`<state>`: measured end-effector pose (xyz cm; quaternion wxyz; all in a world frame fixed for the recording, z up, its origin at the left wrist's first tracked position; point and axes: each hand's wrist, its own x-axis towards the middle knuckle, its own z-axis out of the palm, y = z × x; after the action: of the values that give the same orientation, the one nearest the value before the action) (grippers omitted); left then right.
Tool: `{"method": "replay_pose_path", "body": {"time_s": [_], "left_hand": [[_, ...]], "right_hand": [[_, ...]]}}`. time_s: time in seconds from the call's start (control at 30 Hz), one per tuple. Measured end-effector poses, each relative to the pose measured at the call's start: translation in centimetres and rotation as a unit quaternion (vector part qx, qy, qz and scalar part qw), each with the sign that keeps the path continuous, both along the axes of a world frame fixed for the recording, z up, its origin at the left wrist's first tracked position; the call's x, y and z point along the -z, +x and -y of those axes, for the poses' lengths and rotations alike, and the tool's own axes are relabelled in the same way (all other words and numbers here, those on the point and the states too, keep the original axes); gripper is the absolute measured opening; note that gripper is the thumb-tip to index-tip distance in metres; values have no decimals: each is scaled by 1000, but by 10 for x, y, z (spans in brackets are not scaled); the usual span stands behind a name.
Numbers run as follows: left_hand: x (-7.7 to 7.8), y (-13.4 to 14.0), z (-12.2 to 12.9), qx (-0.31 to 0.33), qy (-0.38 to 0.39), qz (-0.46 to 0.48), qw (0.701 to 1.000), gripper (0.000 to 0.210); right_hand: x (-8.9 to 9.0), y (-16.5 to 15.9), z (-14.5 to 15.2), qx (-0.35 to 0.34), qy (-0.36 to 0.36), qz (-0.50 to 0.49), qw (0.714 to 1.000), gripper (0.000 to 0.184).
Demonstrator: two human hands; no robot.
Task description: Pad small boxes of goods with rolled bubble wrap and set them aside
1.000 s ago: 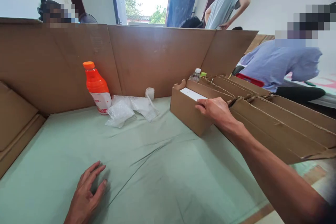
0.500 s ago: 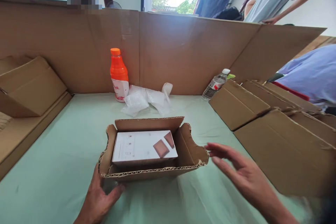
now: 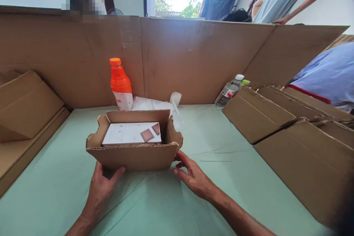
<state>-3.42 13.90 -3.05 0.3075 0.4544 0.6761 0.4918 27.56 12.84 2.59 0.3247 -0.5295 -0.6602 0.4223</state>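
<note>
An open cardboard box (image 3: 135, 158) stands on the green cloth in front of me, its flaps raised and its edges cut in curves. Inside lies a white carton (image 3: 121, 132) with brown squares printed on top. My left hand (image 3: 103, 184) grips the box's lower left front corner, thumb along the front and fingers partly hidden behind it. At the lower right corner, my right hand (image 3: 195, 177) holds the box between curled fingers at the side and a thumb near the front edge.
Behind the box are an orange bottle (image 3: 121, 83) and bubble wrap (image 3: 149, 104). A clear bottle (image 3: 228, 92) leans at the right, beside folded cardboard boxes (image 3: 301, 166). More cardboard (image 3: 30, 107) lies left. A cardboard wall (image 3: 193, 59) closes the back; people are beyond it.
The box with the carton has moved away from me and left, nearer the bubble wrap. My right hand has come in from the right to the box's corner; my left hand stays at it.
</note>
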Motion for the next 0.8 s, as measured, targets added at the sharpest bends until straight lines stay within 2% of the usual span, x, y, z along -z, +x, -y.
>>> {"method": "replay_pose_path", "body": {"time_s": [0.03, 0.1, 0.23, 0.33, 0.4, 0.43, 0.5, 0.57, 0.6, 0.63, 0.7, 0.77, 0.8], "left_hand": [[-1, 0, -6, -7, 7, 5, 1000, 74], [5, 0, -11, -18, 4, 5, 1000, 74], [31, -11, -7, -32, -22, -12, 999, 75], [48, -20, -6, -30, -27, -16, 999, 77], [52, -22, -6, -25, -19, -9, 999, 80], [52, -22, -7, -23, -10, -5, 1000, 80], [48, -17, -8, -19, 0, -1, 1000, 81], [39, -12, -8, -17, 5, 5, 1000, 82], [35, -9, -9, -13, 7, 7, 1000, 82], [30, -7, -9, -9, 9, 8, 1000, 82], [20, -5, -9, -2, 14, 7, 1000, 80], [13, -5, -9, 4, 15, 0, 1000, 77], [11, -5, -9, 4, 16, -5, 1000, 75]], "right_hand": [[0, 6, -14, -3, 15, 2, 1000, 50], [-3, 21, -44, 35, 73, 29, 996, 36], [-8, 40, -124, 145, 181, 127, 964, 22], [-6, 38, -182, 192, 199, 167, 947, 19], [-9, 42, -199, 225, 207, 162, 938, 18], [-13, 48, -199, 245, 218, 158, 932, 20], [-29, 69, -178, 291, 259, 152, 908, 26], [-56, 95, -140, 322, 341, 169, 867, 24], [-72, 106, -118, 316, 405, 200, 835, 20], [-87, 114, -96, 287, 454, 237, 810, 16], [-112, 116, -54, 170, 514, 320, 778, 12], [-122, 99, -21, 16, 488, 382, 785, 19], [-120, 85, -8, -56, 454, 397, 795, 23]]}}
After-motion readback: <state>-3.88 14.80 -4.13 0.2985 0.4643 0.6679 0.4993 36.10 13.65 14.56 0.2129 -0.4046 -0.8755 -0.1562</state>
